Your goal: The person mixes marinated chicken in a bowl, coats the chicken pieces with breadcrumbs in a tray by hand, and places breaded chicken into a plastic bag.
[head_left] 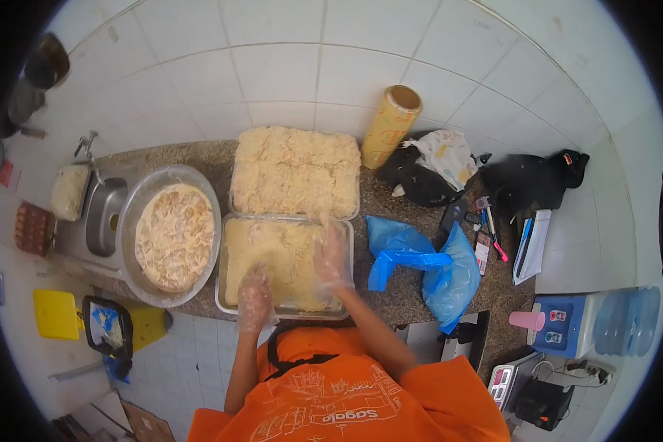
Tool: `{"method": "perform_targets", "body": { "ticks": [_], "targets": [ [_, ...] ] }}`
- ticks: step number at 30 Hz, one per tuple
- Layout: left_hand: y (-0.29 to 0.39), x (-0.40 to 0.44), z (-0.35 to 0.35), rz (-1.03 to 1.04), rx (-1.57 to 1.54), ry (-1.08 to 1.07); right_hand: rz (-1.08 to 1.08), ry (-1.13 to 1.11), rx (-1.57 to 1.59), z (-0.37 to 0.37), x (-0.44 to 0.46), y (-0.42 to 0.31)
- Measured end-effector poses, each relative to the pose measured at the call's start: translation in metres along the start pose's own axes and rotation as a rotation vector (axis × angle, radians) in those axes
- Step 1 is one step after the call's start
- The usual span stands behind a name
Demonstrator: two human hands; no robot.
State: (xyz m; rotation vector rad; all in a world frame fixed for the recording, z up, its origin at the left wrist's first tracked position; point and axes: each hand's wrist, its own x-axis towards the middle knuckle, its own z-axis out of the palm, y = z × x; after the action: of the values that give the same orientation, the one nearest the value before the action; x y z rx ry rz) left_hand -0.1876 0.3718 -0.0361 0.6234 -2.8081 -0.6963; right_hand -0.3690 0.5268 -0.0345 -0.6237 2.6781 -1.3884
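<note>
A metal tray (350,295) of pale yellow crumbs (291,261) lies right in front of me. My left hand (255,300), in a clear plastic glove, is over the tray's near left part; its fingers are blurred among the crumbs. Over the right side of the same tray is my right hand (333,259), gloved too, with fingers stretched toward the back and partly smeared. Behind it, a second tray is heaped with crumb-coated pieces (296,173). To the left stands a big round metal basin (127,258) holding pieces in pale batter (174,237).
A sink (103,214) is at the left. A cling-film roll (392,127) stands against the tiled wall. Blue plastic bags (451,280), black cloth items (527,183), pens and papers (532,247) lie right. A water dispenser (563,324) and pink cup (527,320) are farther right.
</note>
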Motion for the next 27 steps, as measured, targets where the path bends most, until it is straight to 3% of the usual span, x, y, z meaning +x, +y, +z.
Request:
{"method": "perform_targets", "body": {
  "ticks": [3, 6, 7, 10, 14, 16, 19, 21, 23, 25, 27],
  "targets": [
    [-0.016, -0.003, -0.001, 0.006, -0.039, 0.025, 0.408, -0.198, -0.026, 0.034, -0.048, 0.031],
    [-0.050, -0.022, 0.027, 0.015, -0.065, -0.023, 0.939, -0.443, 0.705, 0.070, -0.053, 0.067],
    [-0.053, -0.020, 0.030, 0.028, -0.073, -0.043, 0.995, -0.482, 0.825, 0.085, -0.047, 0.070],
    [-0.057, -0.024, 0.025, 0.123, -0.114, -0.033, 0.416, -0.616, 0.290, 0.126, -0.039, 0.081],
    [-0.057, -0.027, 0.014, 0.104, -0.111, -0.031, 0.584, -0.585, 0.319, 0.117, -0.029, 0.072],
    [-0.043, -0.027, -0.002, 0.080, -0.157, -0.035, 0.584, -0.593, 0.185, 0.072, -0.015, 0.044],
    [-0.050, -0.039, 0.012, 0.196, -0.174, -0.115, 0.414, -0.567, -0.146, 0.010, 0.002, -0.016],
    [-0.041, -0.040, 0.014, 0.382, -0.033, -0.123, 0.182, -0.425, -0.186, 0.003, -0.002, -0.025],
    [-0.039, -0.045, 0.029, 0.377, -0.033, -0.221, -0.009, -0.382, -0.282, -0.002, -0.013, -0.034],
    [-0.039, -0.047, 0.057, 0.184, -0.180, -0.402, -0.164, -0.432, -0.440, -0.002, -0.028, -0.046],
    [-0.019, -0.042, 0.020, 0.284, -0.023, -0.481, -0.105, -0.409, -0.372, -0.007, -0.049, -0.034]
  ]
}}
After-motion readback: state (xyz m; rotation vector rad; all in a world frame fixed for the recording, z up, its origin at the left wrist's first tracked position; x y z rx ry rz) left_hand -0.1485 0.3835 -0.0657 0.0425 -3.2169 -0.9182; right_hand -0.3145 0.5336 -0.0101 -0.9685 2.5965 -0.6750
